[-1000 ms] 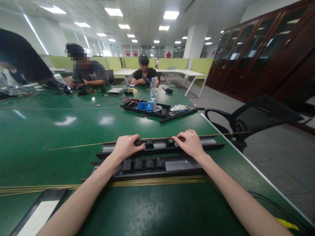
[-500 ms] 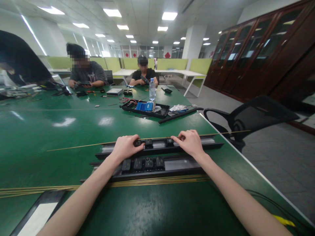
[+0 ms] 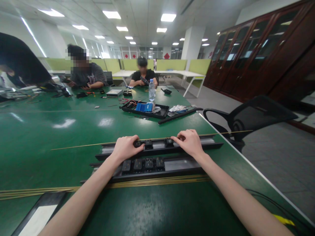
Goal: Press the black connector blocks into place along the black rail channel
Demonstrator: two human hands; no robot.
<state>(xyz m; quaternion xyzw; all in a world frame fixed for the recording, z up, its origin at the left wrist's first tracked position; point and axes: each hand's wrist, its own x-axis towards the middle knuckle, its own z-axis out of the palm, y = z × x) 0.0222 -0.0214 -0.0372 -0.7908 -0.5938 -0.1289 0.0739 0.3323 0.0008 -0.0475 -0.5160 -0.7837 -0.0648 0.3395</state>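
A thin brass-coloured rod runs crosswise along the far black channel rail. Small black blocks sit in this rail beneath the rod. My left hand is closed, thumb and fingers around a black block at the rod. To the right, my right hand pinches at the rod, beside another black block; its fingertips partly hide what is between them. Nearer me lies a second black rail with several black square blocks in a row.
Several loose brass rods lie in front of the rails. Beyond are a black tray of parts, gloves and a water bottle. A mesh chair stands right of the table edge. Other people sit across the table.
The brass rod has slid slightly to the right, while both my hands stay in nearly the same place. The rails and blocks look unmoved. At the far left, a person's hands have shifted.
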